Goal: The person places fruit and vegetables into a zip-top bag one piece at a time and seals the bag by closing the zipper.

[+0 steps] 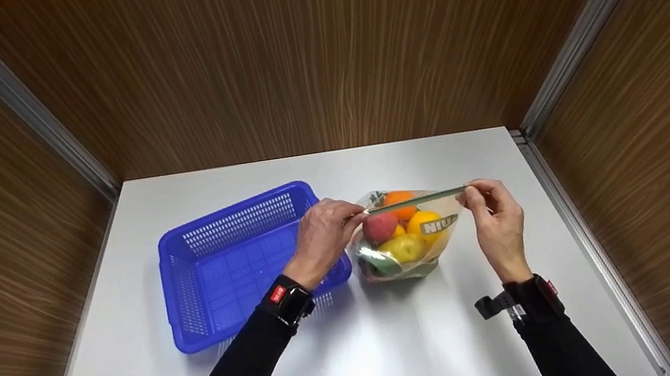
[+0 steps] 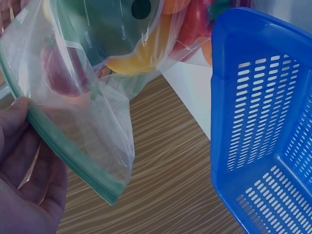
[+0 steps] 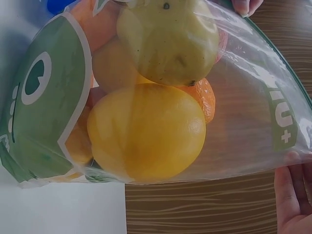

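A clear zip bag (image 1: 453, 214) with a green zip strip (image 1: 419, 200) stands on the white table, filled with several fruits. Through the film show a red round fruit (image 1: 380, 227), an orange (image 1: 401, 203), a yellow-green fruit (image 1: 404, 248) and a large yellow round fruit (image 3: 148, 131). My left hand (image 1: 323, 232) pinches the strip near its left end, thumb on the near face in the left wrist view. At the other end, my right hand (image 1: 498, 221) pinches the top corner between thumb and fingers. The strip is stretched straight between both hands.
Left of the bag lies a blue plastic basket (image 1: 183, 294) with perforated walls and nothing in it; my left hand overlaps its right side. The white table (image 1: 360, 368) is bounded by wood-grain panels (image 1: 303, 55) behind and at both sides, with metal strips along the corners.
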Tool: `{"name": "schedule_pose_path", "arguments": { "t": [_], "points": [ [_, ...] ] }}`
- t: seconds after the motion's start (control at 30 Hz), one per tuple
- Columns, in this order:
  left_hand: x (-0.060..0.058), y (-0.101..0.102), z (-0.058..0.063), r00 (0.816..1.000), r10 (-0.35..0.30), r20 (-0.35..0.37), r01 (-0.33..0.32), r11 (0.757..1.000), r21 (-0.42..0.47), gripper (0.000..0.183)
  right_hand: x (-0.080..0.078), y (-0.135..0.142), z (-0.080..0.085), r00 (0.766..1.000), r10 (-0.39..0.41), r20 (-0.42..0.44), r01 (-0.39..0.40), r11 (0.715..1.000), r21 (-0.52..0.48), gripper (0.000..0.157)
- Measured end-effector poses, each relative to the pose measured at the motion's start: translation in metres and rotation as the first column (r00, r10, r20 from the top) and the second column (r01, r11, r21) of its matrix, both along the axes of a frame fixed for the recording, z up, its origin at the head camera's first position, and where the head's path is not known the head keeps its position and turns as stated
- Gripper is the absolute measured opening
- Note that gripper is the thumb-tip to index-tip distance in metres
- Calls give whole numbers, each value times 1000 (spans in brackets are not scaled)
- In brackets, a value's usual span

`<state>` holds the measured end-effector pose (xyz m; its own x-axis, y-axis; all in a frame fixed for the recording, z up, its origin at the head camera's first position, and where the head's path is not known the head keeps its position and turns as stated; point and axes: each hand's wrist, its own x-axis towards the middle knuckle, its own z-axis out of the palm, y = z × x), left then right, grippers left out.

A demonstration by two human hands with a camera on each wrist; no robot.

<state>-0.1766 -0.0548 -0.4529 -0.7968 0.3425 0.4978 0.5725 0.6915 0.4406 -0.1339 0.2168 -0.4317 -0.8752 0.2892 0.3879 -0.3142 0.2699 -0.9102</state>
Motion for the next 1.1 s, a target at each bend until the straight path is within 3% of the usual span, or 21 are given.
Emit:
{"name": "schedule_pose_path", "arguments": {
  "t": [0.5, 0.6, 0.87, 1.1],
  "points": [
    [1, -9, -2, 1000, 19, -7, -19, 1000, 6, 15, -3, 1, -8, 1000, -15, 14, 15, 1000, 14, 15],
    [2, -11, -3, 1000, 25, -4, -25, 1000, 4, 14, 1, -1, -2, 1000, -16, 10, 16, 1000, 17, 15],
    [0, -14, -4, 1000, 17, -13, -17, 1000, 9, 14, -12, 13, -26, 1000, -15, 12, 15, 1000, -4, 17],
    [0, -17, -6, 999, 23, -23, -23, 1000, 2, 14, -12, 18, -32, 1000, -3, 10, 4, 1000, -29, 18]
  ]
}}
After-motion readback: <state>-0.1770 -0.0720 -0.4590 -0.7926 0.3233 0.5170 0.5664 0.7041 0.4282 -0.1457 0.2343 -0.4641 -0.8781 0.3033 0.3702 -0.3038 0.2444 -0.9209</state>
